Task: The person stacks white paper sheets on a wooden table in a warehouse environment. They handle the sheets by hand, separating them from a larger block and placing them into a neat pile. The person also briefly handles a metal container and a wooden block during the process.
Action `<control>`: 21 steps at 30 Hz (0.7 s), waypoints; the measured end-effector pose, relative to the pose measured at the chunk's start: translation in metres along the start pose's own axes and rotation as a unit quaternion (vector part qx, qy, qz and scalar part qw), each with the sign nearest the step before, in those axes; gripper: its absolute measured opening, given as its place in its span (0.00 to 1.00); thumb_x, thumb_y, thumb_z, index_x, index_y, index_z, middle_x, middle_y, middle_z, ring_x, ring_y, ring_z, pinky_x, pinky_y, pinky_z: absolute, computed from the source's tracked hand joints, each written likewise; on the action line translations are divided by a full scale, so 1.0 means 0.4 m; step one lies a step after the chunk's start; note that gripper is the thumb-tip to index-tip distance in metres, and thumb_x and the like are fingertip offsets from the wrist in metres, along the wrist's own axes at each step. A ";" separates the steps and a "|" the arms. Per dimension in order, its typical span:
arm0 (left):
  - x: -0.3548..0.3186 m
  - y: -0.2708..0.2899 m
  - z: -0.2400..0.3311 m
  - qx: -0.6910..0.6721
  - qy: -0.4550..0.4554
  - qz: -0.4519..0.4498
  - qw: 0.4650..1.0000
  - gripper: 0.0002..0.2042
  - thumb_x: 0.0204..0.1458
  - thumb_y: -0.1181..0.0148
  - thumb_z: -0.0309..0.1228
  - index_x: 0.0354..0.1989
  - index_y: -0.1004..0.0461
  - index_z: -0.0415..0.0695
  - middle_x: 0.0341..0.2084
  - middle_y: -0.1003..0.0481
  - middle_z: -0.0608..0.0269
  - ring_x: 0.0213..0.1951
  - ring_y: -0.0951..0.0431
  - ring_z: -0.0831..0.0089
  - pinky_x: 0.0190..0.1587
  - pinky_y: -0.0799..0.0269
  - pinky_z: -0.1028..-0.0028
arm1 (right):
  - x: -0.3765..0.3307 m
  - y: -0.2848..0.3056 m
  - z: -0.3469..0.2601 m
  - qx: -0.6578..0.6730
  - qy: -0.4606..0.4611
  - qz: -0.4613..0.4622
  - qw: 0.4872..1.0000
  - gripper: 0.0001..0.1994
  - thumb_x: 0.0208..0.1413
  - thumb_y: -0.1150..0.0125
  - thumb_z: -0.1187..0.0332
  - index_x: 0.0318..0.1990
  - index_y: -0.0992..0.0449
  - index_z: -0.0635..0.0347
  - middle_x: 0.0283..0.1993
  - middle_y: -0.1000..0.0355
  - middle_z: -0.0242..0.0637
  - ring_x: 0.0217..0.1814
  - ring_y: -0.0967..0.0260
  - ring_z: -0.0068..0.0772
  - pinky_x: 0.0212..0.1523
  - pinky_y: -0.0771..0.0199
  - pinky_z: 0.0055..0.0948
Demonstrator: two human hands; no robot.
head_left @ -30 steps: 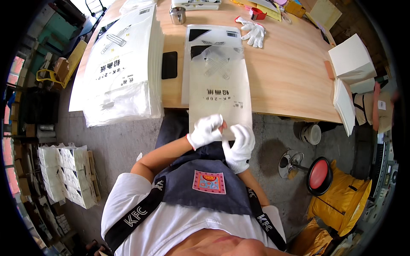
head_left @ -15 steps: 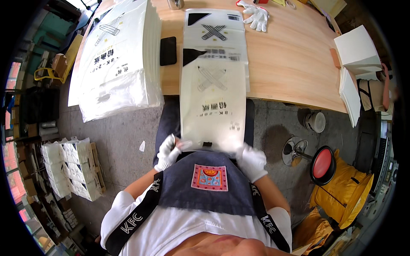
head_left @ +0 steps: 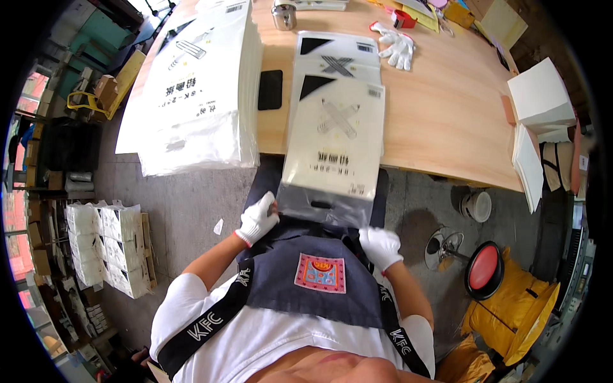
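A clear plastic bag with a pack of cream drawing paper in it lies before me. Its far part rests on another bagged pack on the table, and its near, unfilled end hangs over my lap, with a dark handle hole. Both my hands wear white knit gloves. My left hand is closed at the bag's near left corner. At the near right corner my right hand has its fingers pressed together on the plastic. The fingertips are partly hidden.
A tall stack of printed plastic bags stands left on the wooden table. Around are a black phone, a metal cup, a loose glove and white sheets. A red-seated stool stands at right.
The paper pack has moved away from me toward the table, and the bag's clear near end now shows unfilled between my hands. The head view has shifted slightly.
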State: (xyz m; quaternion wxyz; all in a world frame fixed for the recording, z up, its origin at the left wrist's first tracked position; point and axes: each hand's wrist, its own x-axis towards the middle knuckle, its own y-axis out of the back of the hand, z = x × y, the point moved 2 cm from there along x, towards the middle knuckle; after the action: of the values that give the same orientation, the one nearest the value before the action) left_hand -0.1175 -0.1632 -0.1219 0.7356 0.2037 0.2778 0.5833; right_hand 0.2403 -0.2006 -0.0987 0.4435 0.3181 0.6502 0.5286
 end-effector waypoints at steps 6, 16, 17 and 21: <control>0.071 -0.029 -0.098 -0.239 0.076 0.155 0.955 0.16 0.59 0.40 0.32 0.54 0.31 0.43 0.45 0.23 0.51 0.45 0.22 0.69 0.44 0.27 0.69 | 0.092 -0.062 0.151 0.472 -0.210 0.141 0.845 0.20 0.68 0.58 0.55 0.42 0.19 0.53 0.42 0.20 0.43 0.42 0.22 0.47 0.45 0.24 0.39; 0.133 0.176 0.305 -0.240 0.154 -0.073 0.956 0.35 0.58 0.40 0.25 0.71 0.49 0.31 0.45 0.25 0.54 0.46 0.22 0.72 0.46 0.26 0.73 | 0.183 -0.078 -0.014 0.650 -0.148 0.141 0.732 0.23 0.61 0.41 0.56 0.57 0.26 0.62 0.53 0.25 0.54 0.50 0.24 0.44 0.52 0.26 0.31; 0.129 0.222 0.349 -0.224 0.110 -0.071 0.966 0.33 0.58 0.40 0.24 0.70 0.46 0.32 0.48 0.25 0.52 0.49 0.23 0.69 0.49 0.27 0.71 | 0.188 -0.011 -0.059 0.405 -0.037 0.205 0.890 0.21 0.62 0.41 0.60 0.58 0.26 0.63 0.53 0.26 0.54 0.50 0.24 0.42 0.50 0.26 0.29; 0.069 0.426 0.427 -0.017 -0.132 0.137 0.982 0.30 0.53 0.44 0.19 0.68 0.39 0.35 0.63 0.33 0.50 0.67 0.37 0.63 0.66 0.40 0.65 | 0.402 0.118 -0.143 0.774 -0.058 0.155 0.611 0.15 0.63 0.43 0.65 0.53 0.24 0.64 0.44 0.26 0.45 0.42 0.25 0.39 0.51 0.27 0.29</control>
State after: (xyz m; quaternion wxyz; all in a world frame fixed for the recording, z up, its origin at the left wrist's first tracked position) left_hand -0.1295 -0.0921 0.1099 0.6821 0.3025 0.1374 0.6515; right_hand 0.1206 -0.0706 -0.0889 -0.0196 0.6691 0.7314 -0.1301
